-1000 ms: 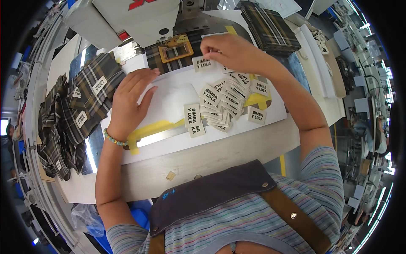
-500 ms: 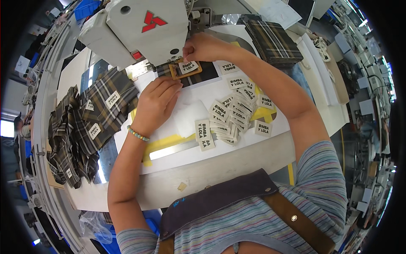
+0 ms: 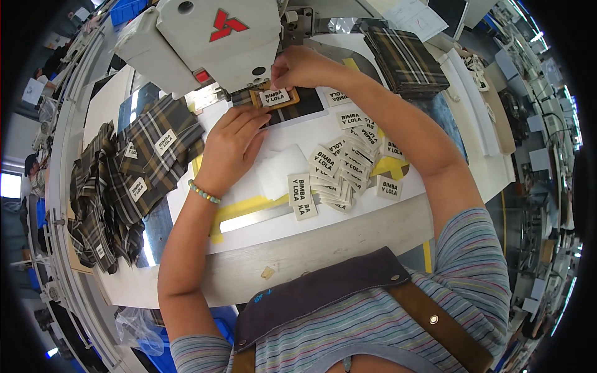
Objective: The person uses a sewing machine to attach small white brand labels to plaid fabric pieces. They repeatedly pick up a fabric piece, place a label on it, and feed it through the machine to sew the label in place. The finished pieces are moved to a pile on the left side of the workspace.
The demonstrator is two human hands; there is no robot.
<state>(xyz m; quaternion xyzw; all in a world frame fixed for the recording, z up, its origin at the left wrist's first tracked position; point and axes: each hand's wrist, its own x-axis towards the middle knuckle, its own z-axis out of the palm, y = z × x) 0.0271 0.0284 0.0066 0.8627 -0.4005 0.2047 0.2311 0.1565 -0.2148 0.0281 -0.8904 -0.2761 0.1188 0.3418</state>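
Indoors, a label (image 3: pixel 274 98), likely light, pliant and best held by its edges, met the right hand (image 3: pixel 300 67), grip unclear; the left hand (image 3: pixel 234 140) lay unclenched near the frame (image 3: pixel 295 97).

Bright, even, whitish light falls on the worktop (image 3: pixel 249 270) around both hands; the white label (image 3: pixel 273 97) at the right grip (image 3: pixel 301 67) reads crisp, with no marked motion blur; below the left grip (image 3: pixel 233 143) a glossy strip (image 3: pixel 261 219) glares white, and a thin bright streak (image 3: pixel 148 248) shines farther out to its left; a bright pane (image 3: pixel 10 185) burns out at the far left of that grip; light tubes (image 3: pixel 564 306) glow far to the right of both; outward from the grips straight edges bow, small background details soften, and the corners go black.
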